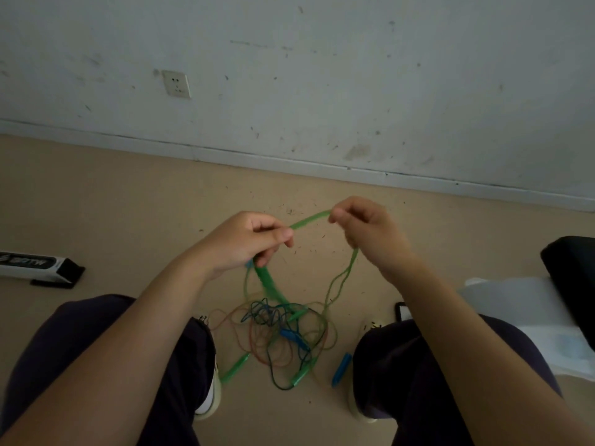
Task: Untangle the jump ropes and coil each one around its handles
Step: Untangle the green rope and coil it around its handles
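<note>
L hand (pixel 244 241) pinches green rope (pixel 310 218) | R hand (pixel 367 230) pinches same rope | tangle of ropes (pixel 280 333) on floor (pixel 128 194) btw feet

forearms (pixel 135 333) bare, no sleeves | left hand (pixel 240 241), right hand (pixel 370 231) ungloved | trousers (pixel 180 358) dark navy | shoes (pixel 209 397) white, pale soles

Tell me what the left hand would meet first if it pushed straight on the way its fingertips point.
Probably the right hand; the left hand points along the green rope stretched between them, though depth is unclear.
</note>
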Tool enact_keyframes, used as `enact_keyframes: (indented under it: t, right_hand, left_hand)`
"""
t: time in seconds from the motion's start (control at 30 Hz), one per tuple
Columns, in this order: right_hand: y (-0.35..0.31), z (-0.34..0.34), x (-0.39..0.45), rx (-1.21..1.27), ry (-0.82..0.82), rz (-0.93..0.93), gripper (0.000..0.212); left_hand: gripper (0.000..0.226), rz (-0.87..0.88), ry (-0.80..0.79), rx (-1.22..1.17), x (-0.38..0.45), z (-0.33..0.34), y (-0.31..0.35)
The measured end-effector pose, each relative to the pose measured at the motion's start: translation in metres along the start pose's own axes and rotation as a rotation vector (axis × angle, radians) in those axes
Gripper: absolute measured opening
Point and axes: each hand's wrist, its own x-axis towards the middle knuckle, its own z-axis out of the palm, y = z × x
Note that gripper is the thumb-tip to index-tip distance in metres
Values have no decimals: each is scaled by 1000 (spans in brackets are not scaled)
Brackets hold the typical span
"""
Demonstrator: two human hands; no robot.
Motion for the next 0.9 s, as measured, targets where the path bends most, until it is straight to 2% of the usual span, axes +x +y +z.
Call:
enact_keyframes:
  t: [0.07,0.13,0.2,0.37,0.47,0.7,0.83,0.9]
  right_hand:
    - [3,-7,2,54,159,1,20]
    - [4,-12,4,130,233,9,20]
    - [3,-15,5,178,164,11,18]
    - [-3,4,-3,152,-182,-11,15]
    - [-2,16,-4,92,-264,-10,9]
    - [-7,12,-5,72,-120,-73,4]
    - [-4,-1,0,184,106,-48,5]
    - [-2,-9,3,244,148,-25,6]
  left_hand:
    - [22,-2,38,12,-1,-7,-1]
    - [22,-10,52,27,-2,-8,-2]
    - [22,-22,35,-3,-2,-6,-3]
    - [20,-28,-70,-109,-1,9,-2]
    - [22,-21,-104,-109,-1,15,1]
    - [25,-49,-163,-158,-1,9,4]
    - [23,-65,-97,-183,-2,0,1]
    - [22,-51,-58,-198,-2,-5,-2]
